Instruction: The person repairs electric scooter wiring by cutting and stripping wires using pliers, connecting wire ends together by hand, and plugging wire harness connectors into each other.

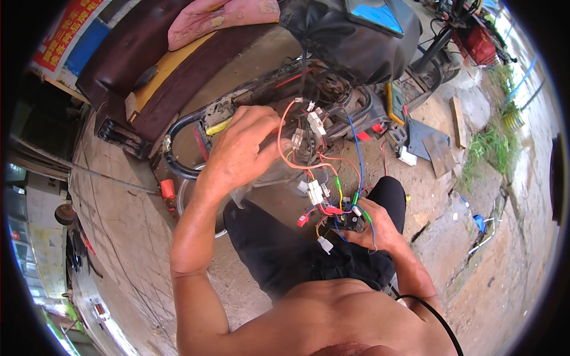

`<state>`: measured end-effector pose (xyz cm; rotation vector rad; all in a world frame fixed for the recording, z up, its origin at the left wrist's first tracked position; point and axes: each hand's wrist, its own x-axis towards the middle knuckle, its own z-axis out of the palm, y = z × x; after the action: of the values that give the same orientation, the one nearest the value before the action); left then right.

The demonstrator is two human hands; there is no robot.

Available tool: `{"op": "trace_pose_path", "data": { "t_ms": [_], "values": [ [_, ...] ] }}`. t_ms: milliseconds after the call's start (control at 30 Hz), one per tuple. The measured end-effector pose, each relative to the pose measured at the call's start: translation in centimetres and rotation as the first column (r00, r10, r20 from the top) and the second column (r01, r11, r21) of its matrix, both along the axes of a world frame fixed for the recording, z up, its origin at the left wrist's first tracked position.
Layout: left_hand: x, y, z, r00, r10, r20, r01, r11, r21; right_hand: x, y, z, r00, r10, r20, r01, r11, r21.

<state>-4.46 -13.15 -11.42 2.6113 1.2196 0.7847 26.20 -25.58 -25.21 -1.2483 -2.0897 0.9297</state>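
Observation:
My right hand (383,224) is closed around a small black box (354,222) held over my lap. Many coloured wires come out of it, ending in white plugs such as one white connector (325,244) and a red connector (303,220). A blue wire (360,145) and an orange wire (281,148) run up from this bundle toward the vehicle frame. My left hand (246,145) reaches in from the left, thumb and fingers apart. Its thumb tip lies close to a white connector (297,138); whether they touch I cannot tell. A larger white connector (316,123) hangs just beyond.
Ahead stands a vehicle frame with a black tube (176,133) and a dark seat-like cover (356,56) bearing a tablet (375,15). A yellow multimeter (395,104) sits right of it. A maroon sofa (113,65), an orange cup (168,188) and a wood strip (458,121) lie around.

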Motion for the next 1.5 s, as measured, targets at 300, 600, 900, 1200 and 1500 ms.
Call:
{"op": "trace_pose_path", "data": {
  "t_ms": [300, 600, 900, 1200, 1500],
  "values": [
    [-0.1, 0.1, -0.3, 0.998, -0.001, 0.056, 0.0, 1.0, 0.021, -0.3, -0.2, -0.9, 1.0, -0.001, 0.011, 0.002, 0.999, -0.034],
    [-0.1, 0.1, -0.1, 0.996, 0.025, 0.085, -0.022, 0.999, -0.032, -0.6, -0.4, -1.4, 0.999, -0.009, 0.054, 0.01, 1.0, -0.02],
    [-0.1, 0.1, -0.1, 0.997, 0.036, 0.063, -0.032, 0.998, -0.052, -0.7, -0.3, -2.1, 0.996, 0.004, 0.087, 0.0, 0.999, -0.043],
    [-0.1, 0.1, -0.5, 0.999, 0.042, 0.005, -0.042, 0.999, -0.035, -1.2, 0.0, -3.2, 0.994, 0.025, 0.106, -0.02, 0.998, -0.054],
    [-0.1, 0.1, -0.6, 0.997, 0.074, -0.012, -0.074, 0.996, -0.041, -1.6, 0.1, -4.3, 0.997, 0.024, 0.08, -0.019, 0.998, -0.063]
  ]
}}
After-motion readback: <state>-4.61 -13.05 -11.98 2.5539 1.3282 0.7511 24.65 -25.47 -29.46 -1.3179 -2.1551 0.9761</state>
